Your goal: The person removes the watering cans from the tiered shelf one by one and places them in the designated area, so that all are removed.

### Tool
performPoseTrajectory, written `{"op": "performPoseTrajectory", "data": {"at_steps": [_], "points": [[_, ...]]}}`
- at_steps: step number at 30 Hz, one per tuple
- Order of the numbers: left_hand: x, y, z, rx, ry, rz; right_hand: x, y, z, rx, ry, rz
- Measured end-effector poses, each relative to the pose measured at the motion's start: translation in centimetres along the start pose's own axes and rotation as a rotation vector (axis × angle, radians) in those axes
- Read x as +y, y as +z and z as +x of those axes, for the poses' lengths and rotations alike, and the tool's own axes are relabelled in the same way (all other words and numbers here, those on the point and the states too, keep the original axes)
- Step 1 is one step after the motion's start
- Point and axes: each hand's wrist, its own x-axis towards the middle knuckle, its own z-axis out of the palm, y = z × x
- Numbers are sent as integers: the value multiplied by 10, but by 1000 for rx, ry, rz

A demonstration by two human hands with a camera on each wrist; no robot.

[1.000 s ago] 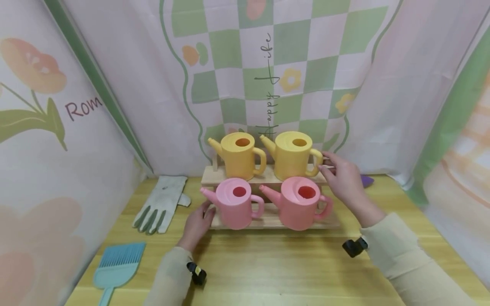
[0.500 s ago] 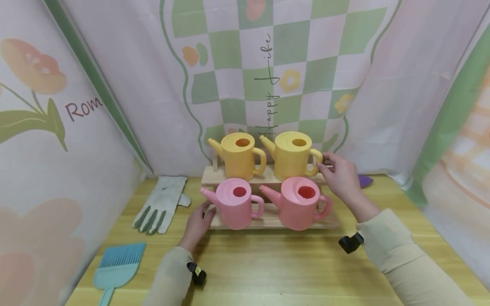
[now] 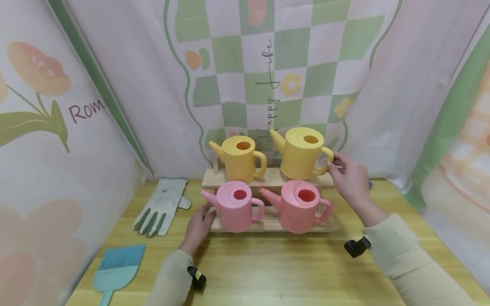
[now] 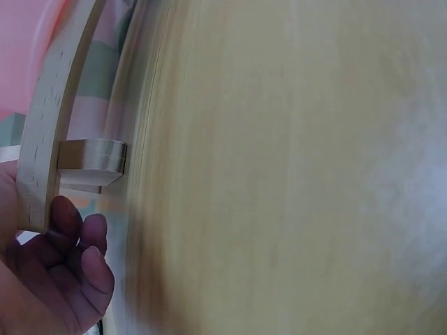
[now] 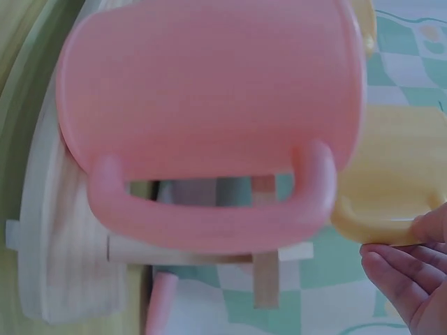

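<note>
A two-tier wooden shelf (image 3: 270, 224) carries toy watering cans. On its upper tier, a yellow watering can (image 3: 239, 163) stands at left. My right hand (image 3: 352, 180) pinches the handle of the other yellow watering can (image 3: 300, 155), at right, between thumb and fingers; its spout points left. Whether that can's base touches the tier I cannot tell. Below stand a light pink watering can (image 3: 234, 212) and a darker pink watering can (image 3: 297, 214), the latter large in the right wrist view. My left hand (image 4: 59, 269) grips the left end of the lower board (image 4: 38, 167).
A grey-and-white glove (image 3: 162, 204) lies on the wooden table (image 3: 249, 272) to the left, with a blue brush (image 3: 118, 267) nearer me. Something purple (image 3: 370, 185) shows behind my right hand. Printed curtains (image 3: 283, 51) stand behind and at both sides.
The right yellow watering can has moved right and a little up with my right hand, widening the gap to the left yellow one. My left hand keeps its place; the head view has shifted slightly.
</note>
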Motion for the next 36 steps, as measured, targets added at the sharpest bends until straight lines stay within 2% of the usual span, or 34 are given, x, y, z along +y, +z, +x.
{"op": "performPoseTrajectory", "data": {"at_steps": [5, 9, 13, 18, 22, 26, 36], "points": [[-1, 0, 0, 1, -10, -4, 4, -15, -1, 29, -6, 48], [-2, 0, -1, 9, 9, -2, 8, -30, -3, 71, -27, 33], [-2, 0, -1, 13, 17, 1, 12, -48, -7, 61, 13, 44], [-1, 0, -1, 18, 18, 0, 19, -71, -15, 75, 73, -18], [0, 0, -1, 6, 3, -2, 30, -85, -19, 86, 117, 5], [0, -1, -1, 6, 3, 0, 43, -94, -23, 93, 128, 23], [1, -1, -1, 14, 7, 11, 65, -102, -30, 76, 169, -57]]}}
